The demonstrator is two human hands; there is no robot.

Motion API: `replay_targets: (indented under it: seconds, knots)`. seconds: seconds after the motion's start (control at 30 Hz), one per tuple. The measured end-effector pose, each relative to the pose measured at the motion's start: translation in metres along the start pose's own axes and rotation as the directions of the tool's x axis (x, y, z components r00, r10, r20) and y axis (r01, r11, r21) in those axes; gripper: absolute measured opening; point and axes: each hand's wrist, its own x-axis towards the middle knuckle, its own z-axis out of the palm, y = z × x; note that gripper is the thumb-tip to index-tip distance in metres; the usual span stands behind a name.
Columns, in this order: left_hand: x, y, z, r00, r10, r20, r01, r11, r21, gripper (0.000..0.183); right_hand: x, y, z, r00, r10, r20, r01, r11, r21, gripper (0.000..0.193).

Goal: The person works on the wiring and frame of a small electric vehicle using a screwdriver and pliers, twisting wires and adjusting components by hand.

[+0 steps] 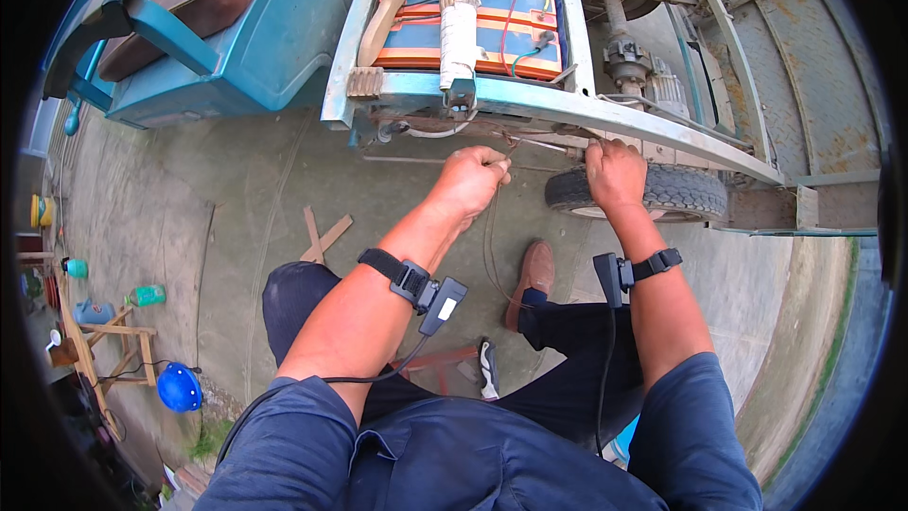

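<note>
While left hand (470, 185) pinches thin wire (487, 238) by frame edge (549, 102), right hand (617, 175) curls beside tire (686, 193), grip indeterminable; floor (241, 185) spreads left.

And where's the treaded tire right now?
In the head view, the treaded tire is right of centre, just below the pale-blue metal rail, partly hidden behind the right hand.

Gap between left hand (470, 180) and tyre (679, 192), frame rail (558, 102) as barrier beyond
</note>
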Motion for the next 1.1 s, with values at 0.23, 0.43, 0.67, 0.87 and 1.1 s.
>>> replay_targets:
  seconds: [0.23, 0.43, 0.67, 0.87, 1.1]
  knots:
    - [0.003, 0.002, 0.000, 1.000, -0.016, 0.020, 0.016, 1.000, 0.011, 0.025, 0.013, -0.007, 0.012, 0.997, -0.003, 0.074, 0.009, 0.996, -0.093, 0.032]
    - [0.013, -0.016, 0.001, 0.999, 0.031, -0.013, -0.031, 0.999, 0.014, 0.024, 0.017, -0.010, 0.033, 0.986, 0.119, 0.115, -0.119, 0.993, -0.005, 0.037]
    - [0.000, 0.001, -0.028, 0.978, -0.095, -0.185, 0.010, 0.910, -0.415, 0.037, 0.013, -0.011, 0.036, 0.986, 0.155, 0.068, -0.156, 0.988, 0.012, 0.036]
    - [0.000, 0.000, -0.036, 0.978, -0.070, -0.197, -0.067, 0.790, -0.610, 0.044, 0.013, -0.012, 0.036, 0.985, 0.153, 0.077, -0.155, 0.988, 0.026, 0.036]
    - [0.004, 0.002, -0.037, 0.978, -0.057, -0.198, -0.078, 0.788, -0.611, 0.042, 0.013, -0.011, 0.035, 0.993, 0.116, 0.009, -0.117, 0.992, 0.048, 0.033]
